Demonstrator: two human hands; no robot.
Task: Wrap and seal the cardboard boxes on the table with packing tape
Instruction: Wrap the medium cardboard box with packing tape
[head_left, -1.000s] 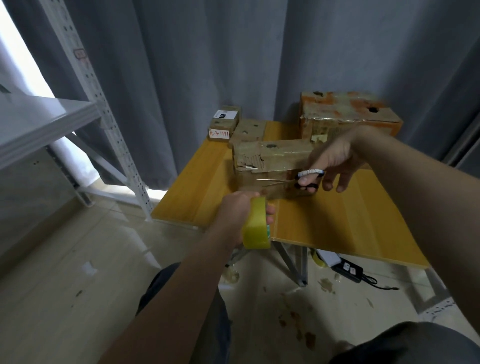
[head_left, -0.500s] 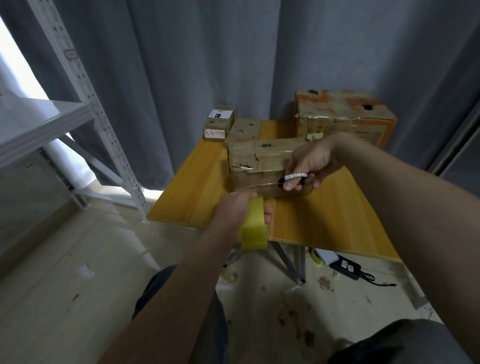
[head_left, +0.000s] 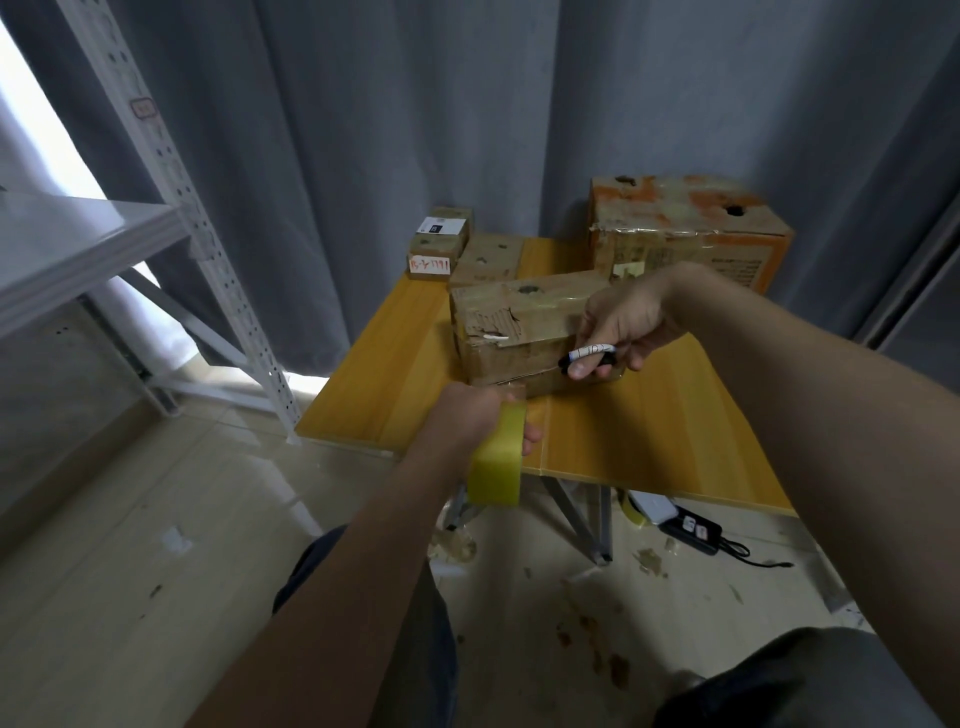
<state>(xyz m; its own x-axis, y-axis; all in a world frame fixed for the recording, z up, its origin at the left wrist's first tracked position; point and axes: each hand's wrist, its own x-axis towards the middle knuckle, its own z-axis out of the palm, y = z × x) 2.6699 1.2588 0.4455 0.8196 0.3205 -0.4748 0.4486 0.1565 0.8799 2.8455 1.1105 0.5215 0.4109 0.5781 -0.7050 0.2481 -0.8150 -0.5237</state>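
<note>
Tape roll (head_left: 496, 460) gripped in our left hand (head_left: 467, 415) at the table's (head_left: 649, 441) near edge, held back, we judge, to keep it taut off the cardboard box (head_left: 511, 332) mid-table; our right hand (head_left: 623, 327) clamps scissors (head_left: 592, 354) at its front, probably for cutting

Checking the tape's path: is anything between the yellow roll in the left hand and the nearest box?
Nothing clearly visible. The left hand grips the tape roll just before the nearest box. The right hand holds scissors at that box's front, right of the roll; their blades are unclear.
</note>
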